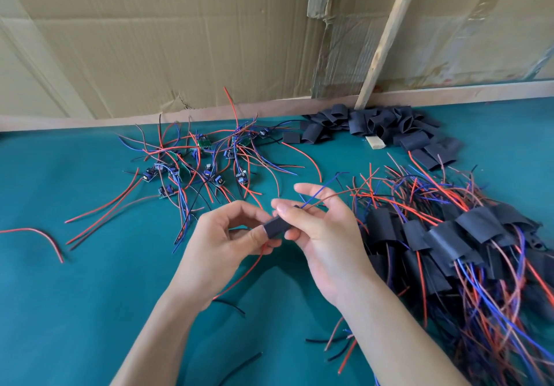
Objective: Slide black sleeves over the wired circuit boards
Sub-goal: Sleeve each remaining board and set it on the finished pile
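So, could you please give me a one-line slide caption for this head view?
Both hands, left hand and right hand, hold a black sleeve on a wired board, between bare boards and finished pile.

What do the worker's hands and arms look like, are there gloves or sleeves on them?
No gloves and no sleeves show. Both the left hand and the right hand are bare, and both forearms are uncovered down to the bottom edge of the picture. No rings, watch, bracelets or wrist straps are visible on either one. The fingernails look short and unpainted. Anything worn higher up the arms is out of view.
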A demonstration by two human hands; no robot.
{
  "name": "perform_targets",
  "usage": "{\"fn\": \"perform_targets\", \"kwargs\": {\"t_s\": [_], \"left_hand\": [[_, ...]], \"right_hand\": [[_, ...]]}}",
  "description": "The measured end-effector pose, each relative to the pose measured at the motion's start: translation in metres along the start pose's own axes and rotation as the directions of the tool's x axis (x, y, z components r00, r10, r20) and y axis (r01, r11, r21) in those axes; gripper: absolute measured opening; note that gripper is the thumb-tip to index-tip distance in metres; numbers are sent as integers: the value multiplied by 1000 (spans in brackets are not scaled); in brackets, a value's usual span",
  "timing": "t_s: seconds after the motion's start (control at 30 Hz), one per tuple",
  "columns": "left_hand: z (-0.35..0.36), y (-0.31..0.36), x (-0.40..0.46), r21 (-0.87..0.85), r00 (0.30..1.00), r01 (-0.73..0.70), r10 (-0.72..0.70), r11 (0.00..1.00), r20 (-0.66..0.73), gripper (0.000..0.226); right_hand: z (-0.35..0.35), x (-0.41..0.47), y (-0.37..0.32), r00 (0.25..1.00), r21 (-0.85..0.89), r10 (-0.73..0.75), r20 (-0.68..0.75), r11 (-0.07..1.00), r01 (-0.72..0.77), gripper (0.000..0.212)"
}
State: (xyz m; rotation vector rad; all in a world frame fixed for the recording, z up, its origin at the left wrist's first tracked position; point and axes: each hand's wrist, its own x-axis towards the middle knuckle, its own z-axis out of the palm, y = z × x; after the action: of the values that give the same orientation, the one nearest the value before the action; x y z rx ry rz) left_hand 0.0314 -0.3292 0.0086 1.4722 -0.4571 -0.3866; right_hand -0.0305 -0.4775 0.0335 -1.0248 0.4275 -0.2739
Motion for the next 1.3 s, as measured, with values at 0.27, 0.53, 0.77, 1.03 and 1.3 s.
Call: {"fn": "perform_targets", "kwargs": {"t_s": [0.27, 0.53, 0.77, 1.03, 1.3], "left_hand": [[3, 10, -3, -100, 988, 133, -124, 986, 89, 12], [-5, 7, 4, -44, 965, 178, -183, 983, -188, 11], [-5, 5, 6, 15, 957, 192, -184, 981, -223, 13], [-10, 5, 8, 30, 946, 192, -177, 981, -270, 14], [-12, 8, 8, -195, 969, 141, -176, 971, -175, 33]], "right_hand": [[-24, -1, -59, 983, -474, -181, -43, 870, 139, 1], [-41, -10, -121, 855, -900, -518, -10, 377, 218, 33], [55, 58, -56, 869, -869, -11, 494, -48, 493, 23], [67, 100, -17, 894, -897, -75, 441, -63, 437, 20], [37, 25, -46, 892, -758, -21, 452, 519, 396, 18]]}}
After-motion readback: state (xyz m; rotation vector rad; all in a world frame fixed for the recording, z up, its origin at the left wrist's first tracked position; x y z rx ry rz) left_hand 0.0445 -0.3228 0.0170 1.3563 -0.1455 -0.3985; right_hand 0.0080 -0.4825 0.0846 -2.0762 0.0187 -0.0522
